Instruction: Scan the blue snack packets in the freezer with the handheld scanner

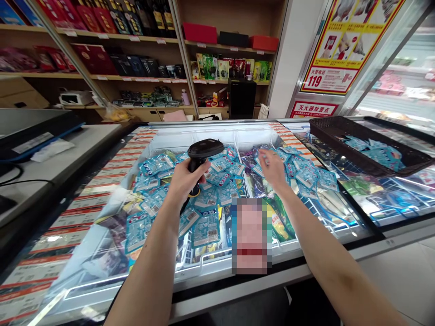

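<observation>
My left hand (185, 179) is wrapped round the handle of a black barcode scanner (205, 148), its head held above a spread of blue-and-white packets (205, 228). The packets lie loosely over the chest freezer, several with printed barcodes facing up. Over the right part of the freezer hovers my right hand (273, 166), fingers loosely bent and somewhat apart, with nothing visible in them. Another heap of blue packets (307, 176) lies just to its right. A pixelated patch hides part of the freezer's near edge.
A dark brown basket (408, 170) holding more blue packets stands at the right. To the left is a counter (78, 154) with a device and a cable. Shelves (136, 38) of boxes, bottles and bags line the back. Price labels (78, 217) run along the freezer's left side.
</observation>
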Tool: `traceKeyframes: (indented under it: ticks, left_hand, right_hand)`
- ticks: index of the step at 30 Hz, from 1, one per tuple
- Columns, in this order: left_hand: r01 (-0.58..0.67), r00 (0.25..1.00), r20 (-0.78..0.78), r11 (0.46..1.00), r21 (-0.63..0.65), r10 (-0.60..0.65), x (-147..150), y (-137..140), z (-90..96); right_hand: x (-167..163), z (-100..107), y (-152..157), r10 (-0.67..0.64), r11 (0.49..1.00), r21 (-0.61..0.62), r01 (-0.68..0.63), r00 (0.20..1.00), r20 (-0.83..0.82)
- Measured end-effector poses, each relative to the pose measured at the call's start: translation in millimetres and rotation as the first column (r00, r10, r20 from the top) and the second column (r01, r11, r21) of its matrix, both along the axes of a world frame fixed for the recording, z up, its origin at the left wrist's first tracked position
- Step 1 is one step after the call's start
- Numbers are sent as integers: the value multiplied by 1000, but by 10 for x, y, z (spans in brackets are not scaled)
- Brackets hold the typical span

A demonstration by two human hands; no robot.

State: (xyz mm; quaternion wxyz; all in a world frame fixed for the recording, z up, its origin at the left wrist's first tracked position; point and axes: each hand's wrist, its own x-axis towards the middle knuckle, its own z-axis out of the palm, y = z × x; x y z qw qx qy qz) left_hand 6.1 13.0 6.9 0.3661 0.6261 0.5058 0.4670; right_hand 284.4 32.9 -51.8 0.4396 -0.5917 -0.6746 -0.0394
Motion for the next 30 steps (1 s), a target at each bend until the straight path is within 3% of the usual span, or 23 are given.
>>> traceKeyframes:
  ticks: [3,5,8,13,16,23,27,30]
  left_hand:
    - [1,1000,20,1000,-1,-1,-12,10,-15]
    - [9,999,32,1000,-3,-9,-15,13,-21]
    - [23,999,34,1000,-15,-22,-22,11,-20]
    - [44,999,8,999,-24,-44,-46,19,-37]
    - [51,998,-29,999,-15,-51,-59,33,-61]
    - [17,994,-112,1000,-5,-18,-45,41,-92]
    - [24,993,-112,1000,1,-23,-38,36,-100]
    - [25,994,-105,1000,-2,-26,-39,31,-97]
  right_hand:
    - [-178,-40,-23,322,941,-173,-291,928,190]
    - [-241,-77,-42,414,894,-295,-336,873,260]
    - [-256,-91,-71,372,896,-361,-260,882,288]
    - [-269,-54,-85,144,952,-301,-53,946,289]
    - [-319,-77,-66,80,963,-268,6,947,311]
    - [-347,-118,29,78,942,-337,17,961,267]
    - [-361,-109,15,89,966,-255,-51,986,138]
    - [-394,-97,-21,182,969,-176,-173,983,35]
